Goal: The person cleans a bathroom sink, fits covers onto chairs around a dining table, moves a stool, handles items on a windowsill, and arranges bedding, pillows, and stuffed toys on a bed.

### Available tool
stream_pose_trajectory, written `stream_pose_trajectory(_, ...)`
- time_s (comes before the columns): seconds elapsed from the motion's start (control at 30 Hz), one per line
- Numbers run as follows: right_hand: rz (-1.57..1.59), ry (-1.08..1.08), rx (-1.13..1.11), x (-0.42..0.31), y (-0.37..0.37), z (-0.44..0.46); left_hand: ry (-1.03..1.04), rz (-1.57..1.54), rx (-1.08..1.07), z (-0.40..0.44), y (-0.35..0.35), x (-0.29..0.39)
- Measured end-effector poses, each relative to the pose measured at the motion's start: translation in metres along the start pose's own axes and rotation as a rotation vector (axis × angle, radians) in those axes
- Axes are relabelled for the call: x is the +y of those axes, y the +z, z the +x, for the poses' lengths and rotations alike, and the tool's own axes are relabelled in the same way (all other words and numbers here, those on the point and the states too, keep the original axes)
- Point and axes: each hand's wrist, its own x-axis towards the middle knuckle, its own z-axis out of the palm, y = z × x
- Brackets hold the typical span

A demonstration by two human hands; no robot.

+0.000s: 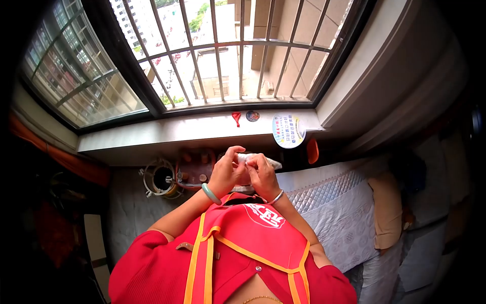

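Both hands are close together in front of my chest, above the red apron (pixel 248 223). Between them is a small white, soft-looking bundle (pixel 274 163), perhaps cloth or tissue; its kind does not show clearly. My left hand (pixel 226 171), with a pale green bangle at the wrist, has its fingers bent against the bundle's left side. My right hand (pixel 262 175), with a silver bangle, pinches it from the right. The fingertips nearly meet, and they hide part of the bundle.
A barred window (pixel 228 50) rises ahead. On its sill (pixel 177 126) lie a small red item (pixel 236 118), a round patterned disc (pixel 252 116) and a round printed fan (pixel 287 130). A quilted bed (pixel 334 218) is right; a round-rimmed container (pixel 161 178) stands left.
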Motion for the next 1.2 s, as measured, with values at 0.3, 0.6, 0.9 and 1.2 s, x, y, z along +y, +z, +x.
stream_pose_trajectory(0.3,0.057,0.016,-0.031,-0.002,0.006,0.003,0.190,0.322,0.062,0.012,-0.008,0.000)
stream_pose_trajectory(0.6,0.075,0.021,-0.003,0.005,0.008,-0.003,0.264,0.304,-0.138,0.003,-0.012,-0.018)
stream_pose_trajectory(0.9,0.107,-0.011,0.026,-0.018,-0.005,0.011,0.418,0.240,-0.268,0.003,-0.012,-0.023)
stream_pose_trajectory(1.2,0.166,-0.099,0.048,-0.041,-0.012,0.022,0.184,-0.012,-0.371,-0.006,-0.009,-0.015)
